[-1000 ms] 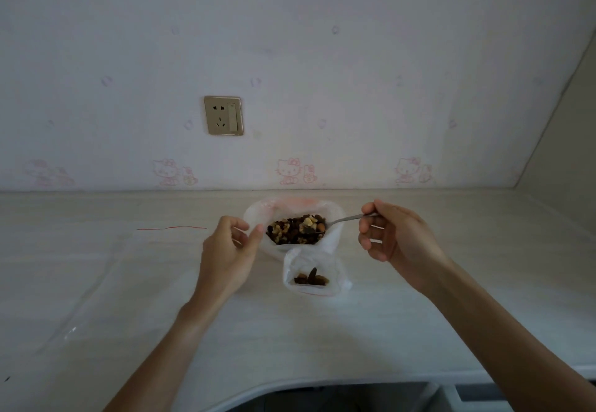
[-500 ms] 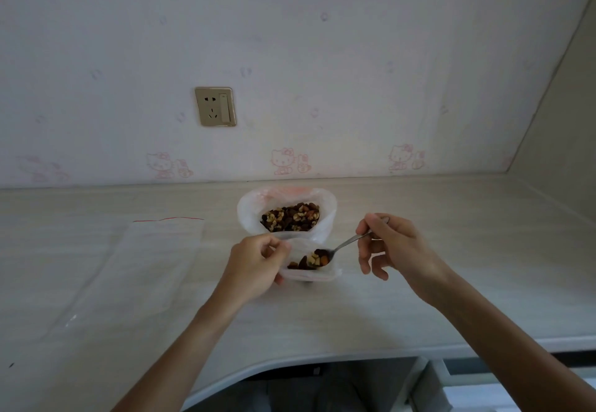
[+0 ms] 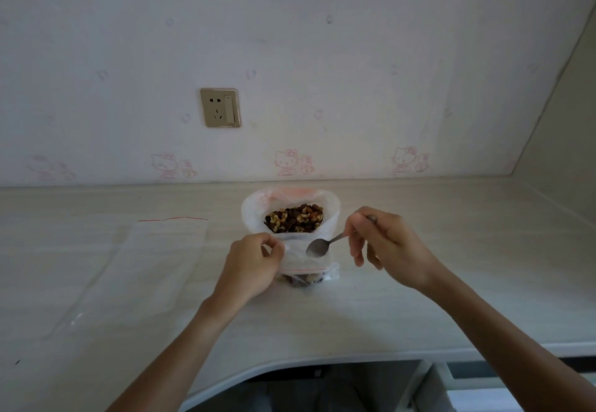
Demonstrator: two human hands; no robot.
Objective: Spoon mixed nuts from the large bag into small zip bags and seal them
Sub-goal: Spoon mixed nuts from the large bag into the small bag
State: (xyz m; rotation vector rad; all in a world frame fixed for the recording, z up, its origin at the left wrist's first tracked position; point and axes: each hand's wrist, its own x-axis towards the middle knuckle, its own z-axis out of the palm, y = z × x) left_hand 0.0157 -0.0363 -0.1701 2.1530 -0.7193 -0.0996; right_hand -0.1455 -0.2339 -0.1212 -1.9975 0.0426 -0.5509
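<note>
Metal spoon [image 3: 317, 247], clear plastic bags [image 3: 304, 258]

We see a pale, wood-grained countertop [image 3: 419, 282] with a curved front edge. On it stand a large white plastic bag [image 3: 254, 215] of mixed nuts (open at the top), a small clear zip bag [image 3: 306, 263] just in front, and a flat, clear, red-lined zip bag [image 3: 145, 266] lying well to the left.

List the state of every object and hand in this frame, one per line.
Large bag: open, upright, holding mixed nuts.
Small zip bag: mouth unsealed, a few nuts at the bottom.
Spoon: empty, bowl over the small bag.
Left hand: pinches the small bag's edge.
Right hand: holds the spoon's handle.
Empty zip bag: lying flat on the counter.
Wall socket: nothing plugged in.
</note>
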